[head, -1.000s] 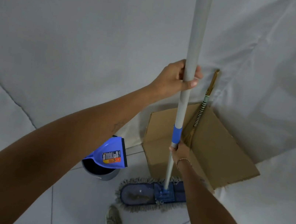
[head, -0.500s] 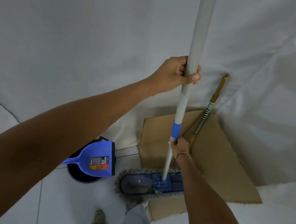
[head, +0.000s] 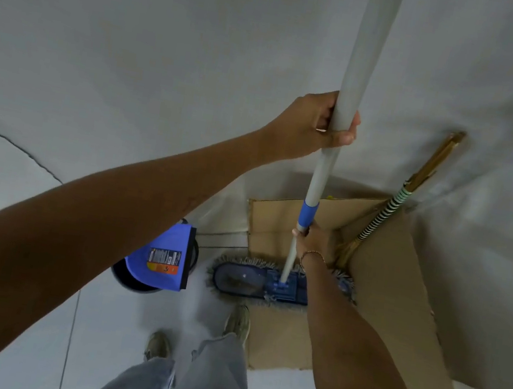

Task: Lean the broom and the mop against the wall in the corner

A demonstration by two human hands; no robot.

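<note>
The mop [head: 331, 159] has a long grey pole with a blue collar and a flat blue head with a grey fringe, which rests on the floor tiles. My left hand [head: 309, 125] is closed around the upper pole. My right hand [head: 314, 242] grips the pole just below the blue collar. The broom [head: 391, 205], with a golden handle and a black-and-white striped wrap, leans in the corner against the white sheet-covered wall, right of the mop. Its bristles are partly hidden behind my right hand.
Flat cardboard [head: 400, 294] lines the corner, up the wall and on the floor under the broom. A blue dustpan [head: 164, 257] sits on a dark bucket [head: 133, 282] to the left of the mop head. My shoes [head: 238, 322] stand on the white tiles just behind it.
I have stepped closer to the corner and my view tilts further down, showing my legs and shoes. The mop pole stands nearer the wall, with both hands keeping their grip.
</note>
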